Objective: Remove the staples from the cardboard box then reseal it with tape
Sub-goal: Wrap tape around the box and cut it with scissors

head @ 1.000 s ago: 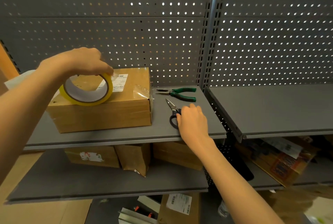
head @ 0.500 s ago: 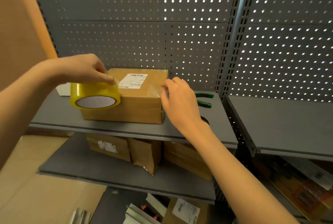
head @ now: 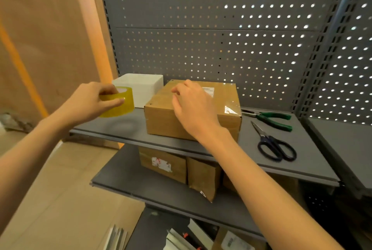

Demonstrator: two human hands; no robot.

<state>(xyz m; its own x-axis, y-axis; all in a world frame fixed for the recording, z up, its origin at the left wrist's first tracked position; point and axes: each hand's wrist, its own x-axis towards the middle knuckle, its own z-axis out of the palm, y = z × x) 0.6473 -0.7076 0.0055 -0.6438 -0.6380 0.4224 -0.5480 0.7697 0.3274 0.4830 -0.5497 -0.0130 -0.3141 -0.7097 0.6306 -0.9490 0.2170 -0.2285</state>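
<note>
Cardboard box (head: pixel 167 117): on the grey shelf (head: pixel 314 161), closed, label on top, clear tape at its right corner. Right hand (head: pixel 193 107): resting on the box top, fingers loosely bent, holding nothing. Left hand (head: pixel 94 100): left of the box, gripping a yellow tape roll (head: pixel 122 107) above the shelf. White box (head: pixel 145 88): behind the roll. Scissors (head: pixel 273 145) and green pliers (head: pixel 271 118): right of the right hand.

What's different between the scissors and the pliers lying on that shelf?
The scissors have black loop handles; the pliers have straight green grips. The scissors lie nearer the shelf's front edge with their blades pointing back, while the pliers lie farther back, beside the cardboard box, with their nose toward it. Both lie flat on the shelf to the right of the box, and neither is touched by a hand.
</note>
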